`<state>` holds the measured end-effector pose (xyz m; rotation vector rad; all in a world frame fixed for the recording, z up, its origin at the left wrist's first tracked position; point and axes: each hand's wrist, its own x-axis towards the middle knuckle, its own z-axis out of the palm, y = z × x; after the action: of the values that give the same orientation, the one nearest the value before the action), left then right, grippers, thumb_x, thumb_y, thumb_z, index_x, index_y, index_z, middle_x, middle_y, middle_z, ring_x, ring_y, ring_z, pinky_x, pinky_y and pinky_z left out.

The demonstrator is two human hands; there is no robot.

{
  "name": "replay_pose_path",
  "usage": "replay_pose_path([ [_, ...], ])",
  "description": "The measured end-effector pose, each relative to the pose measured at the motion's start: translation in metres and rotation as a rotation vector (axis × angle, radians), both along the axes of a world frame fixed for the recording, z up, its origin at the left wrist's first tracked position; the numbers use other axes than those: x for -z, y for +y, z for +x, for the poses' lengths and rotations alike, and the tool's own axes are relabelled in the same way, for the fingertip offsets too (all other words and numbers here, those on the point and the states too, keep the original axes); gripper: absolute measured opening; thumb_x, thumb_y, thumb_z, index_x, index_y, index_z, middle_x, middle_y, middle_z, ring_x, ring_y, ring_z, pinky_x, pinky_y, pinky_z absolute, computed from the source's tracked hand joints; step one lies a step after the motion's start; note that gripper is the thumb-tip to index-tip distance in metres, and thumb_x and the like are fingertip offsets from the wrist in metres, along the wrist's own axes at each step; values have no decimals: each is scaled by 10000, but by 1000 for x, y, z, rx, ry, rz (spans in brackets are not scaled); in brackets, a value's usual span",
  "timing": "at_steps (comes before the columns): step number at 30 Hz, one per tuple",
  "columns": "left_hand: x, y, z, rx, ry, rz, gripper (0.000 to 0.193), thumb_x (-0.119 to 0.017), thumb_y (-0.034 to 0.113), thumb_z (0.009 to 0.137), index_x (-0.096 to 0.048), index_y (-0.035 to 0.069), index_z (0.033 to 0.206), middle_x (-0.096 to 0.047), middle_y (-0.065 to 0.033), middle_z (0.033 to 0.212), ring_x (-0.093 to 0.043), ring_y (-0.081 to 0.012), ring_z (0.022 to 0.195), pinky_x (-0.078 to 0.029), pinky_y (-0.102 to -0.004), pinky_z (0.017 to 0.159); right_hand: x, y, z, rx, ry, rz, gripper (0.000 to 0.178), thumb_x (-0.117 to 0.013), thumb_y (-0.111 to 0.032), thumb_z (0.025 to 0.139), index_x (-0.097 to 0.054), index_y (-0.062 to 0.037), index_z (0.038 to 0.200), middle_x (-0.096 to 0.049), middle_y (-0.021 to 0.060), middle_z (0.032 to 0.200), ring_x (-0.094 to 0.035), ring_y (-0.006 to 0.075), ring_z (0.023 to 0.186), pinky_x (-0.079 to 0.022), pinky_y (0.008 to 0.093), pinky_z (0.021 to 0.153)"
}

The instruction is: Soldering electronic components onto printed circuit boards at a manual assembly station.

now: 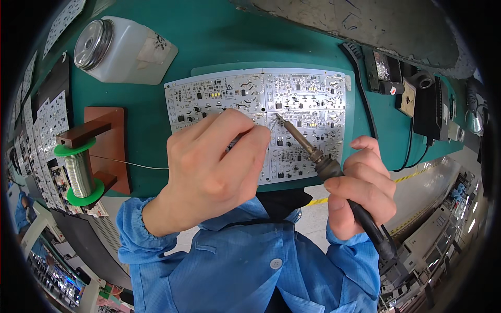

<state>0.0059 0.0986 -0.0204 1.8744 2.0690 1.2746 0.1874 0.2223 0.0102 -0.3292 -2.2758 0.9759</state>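
Observation:
A white panel of circuit boards (308, 94), crowded with small components, lies on the green mat before me. My right hand (362, 190) is wrapped round the handle of a soldering iron (305, 143), whose tip touches or nearly touches the panel near its middle. Close to that tip, my left hand (216, 156) pinches solder wire (130, 164) above the panel; its fingers cover part of the boards. The wire runs back to a solder spool (79, 175) with green flanges, held on a reddish-brown stand (117, 151) at the left.
A squarish white bottle (133, 52) with a metal cap lies toward the back left. More circuit boards (49, 141) are stacked along the left edge. On the right are a black brush (355, 52), dark cables (415, 141) and a black box (436, 107). A grey scuffed surface (355, 23) overhangs the back.

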Motion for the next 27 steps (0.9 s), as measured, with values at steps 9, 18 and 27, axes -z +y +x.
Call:
replay_pose_path([
  [9,-9,-10,-5,-26,-71,-42,259,-716,-88,607,-677,14,842,-555,-75,695,-543,-197,558,-398,-281,473,29,19,43,286,241,63,332,-553,-262,884,-573,17,1063,-556,152,857,-502,242,776,-409,484,866],
  [18,-9,-8,-2,-17,-6,-96,250,-729,-61,615,-679,27,843,-546,-64,668,-516,-209,541,-373,-296,462,41,38,41,653,-51,-32,410,-553,-231,915,-532,23,1235,-621,174,1080,-584,226,989,-428,315,901],
  [27,0,-1,-1,-43,47,-10,226,-694,-24,562,-649,82,756,-494,-18,630,-478,-178,500,-352,-279,428,8,-6,18,102,118,-79,188,-649,-216,738,-637,-29,732,-540,58,555,-488,194,516,-423,450,752],
])
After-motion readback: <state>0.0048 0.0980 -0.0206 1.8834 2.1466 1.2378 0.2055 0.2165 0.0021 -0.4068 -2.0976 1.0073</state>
